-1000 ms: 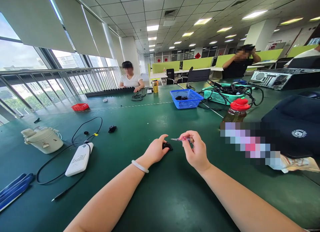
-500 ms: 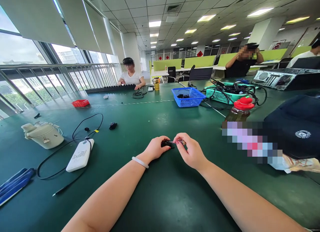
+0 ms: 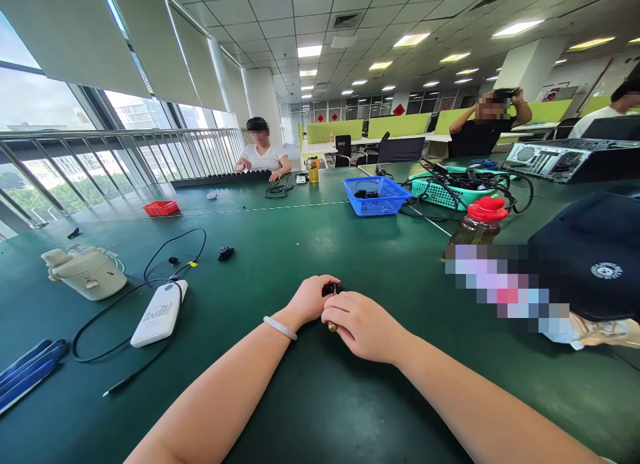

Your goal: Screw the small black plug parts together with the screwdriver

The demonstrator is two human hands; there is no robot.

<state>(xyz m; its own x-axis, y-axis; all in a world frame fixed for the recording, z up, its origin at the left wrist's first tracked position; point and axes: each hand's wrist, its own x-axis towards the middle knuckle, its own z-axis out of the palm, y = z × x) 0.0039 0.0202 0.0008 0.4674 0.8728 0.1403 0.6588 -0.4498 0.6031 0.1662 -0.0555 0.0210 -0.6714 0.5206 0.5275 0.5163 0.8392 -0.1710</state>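
Observation:
My left hand point(image 3: 310, 299) is closed around a small black part point(image 3: 327, 289) above the green table point(image 3: 320, 244); fingers hide most of it. My right hand point(image 3: 367, 325) grips a slim tool with a round brass-coloured end point(image 3: 333, 327), which looks like a small screwdriver. Its thin metal shaft points away from me and meets the black part, but the contact point is too small to make out. Farther left on the table lies a separate black piece point(image 3: 226, 253).
On the left are a white power bank point(image 3: 161, 312) with a black cable, a beige bottle point(image 3: 89, 275) and blue gloves point(image 3: 31, 371). A blue basket point(image 3: 377, 207), a teal basket point(image 3: 443, 196), a red-lidded bottle point(image 3: 483, 214) and a dark cap point(image 3: 595, 244) are on the right. Several people sit beyond.
My right hand has turned and come left and nearer to me, swinging the tool from lying sideways to pointing away from me. The left hand has barely moved.

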